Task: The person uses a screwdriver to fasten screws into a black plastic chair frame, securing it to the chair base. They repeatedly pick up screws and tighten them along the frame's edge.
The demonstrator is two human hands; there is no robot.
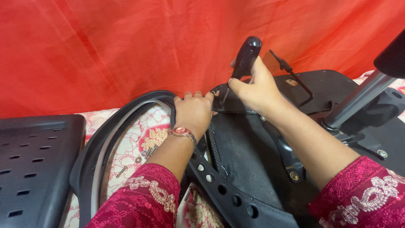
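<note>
At the top edge of the upturned chair seat (pixel 249 156), my right hand (pixel 255 88) is closed around the black handle of a screwdriver (pixel 244 59), fingers wrapped tight and thumb pressed along its lower part. Its thin shaft slants down and left to where the seat meets the curved black frame (pixel 126 114); I cannot tell what the tip sits on. My left hand (pixel 194 112) lies just beside that spot, palm down, its fingers curled over the rim where frame and seat join, gripping it. A wristwatch (pixel 182 132) with a reddish face sits on that wrist, and both my sleeves are deep pink with pale embroidery.

Below my hands a perforated black strap (pixel 230 194) runs diagonally across the seat's dark fabric underside. A black metal bracket (pixel 289 158) with a brass-coloured bolt lies under my right forearm. To the right a grey cylinder column (pixel 358 101) rises from the seat mechanism, with a thin black lever (pixel 291 71) behind my right hand. Loose screws (pixel 147 152) lie on the floral cloth (pixel 139 126) inside the frame's loop. At far left sits a slotted black plastic panel (pixel 33 160), and a red curtain (pixel 126 46) hangs behind everything.
</note>
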